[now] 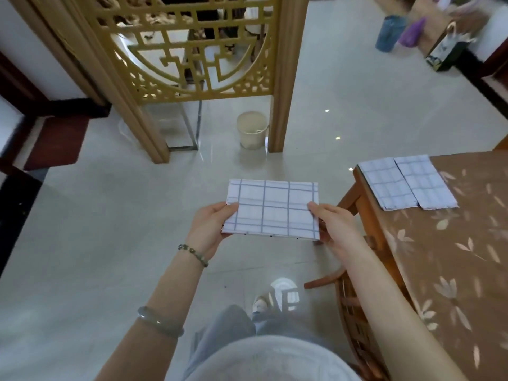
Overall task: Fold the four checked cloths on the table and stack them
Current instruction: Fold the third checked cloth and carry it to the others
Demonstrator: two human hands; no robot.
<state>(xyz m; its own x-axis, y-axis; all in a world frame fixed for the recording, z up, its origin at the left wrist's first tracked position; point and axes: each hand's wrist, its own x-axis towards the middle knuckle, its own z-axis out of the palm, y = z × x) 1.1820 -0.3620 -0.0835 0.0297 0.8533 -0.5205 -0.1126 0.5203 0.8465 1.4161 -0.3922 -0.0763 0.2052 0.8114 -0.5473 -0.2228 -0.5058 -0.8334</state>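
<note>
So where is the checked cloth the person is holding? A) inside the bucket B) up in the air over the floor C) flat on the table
B: both the left hand and right hand grip the folded checked cloth by its sides, over the floor beside the table.

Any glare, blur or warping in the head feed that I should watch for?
Head view: ceiling lights glare off the glossy floor below the hands; the top right corner is blurred; wide-angle bending curves the wooden screen and the table; the held cloth is sharp and evenly lit.
</note>
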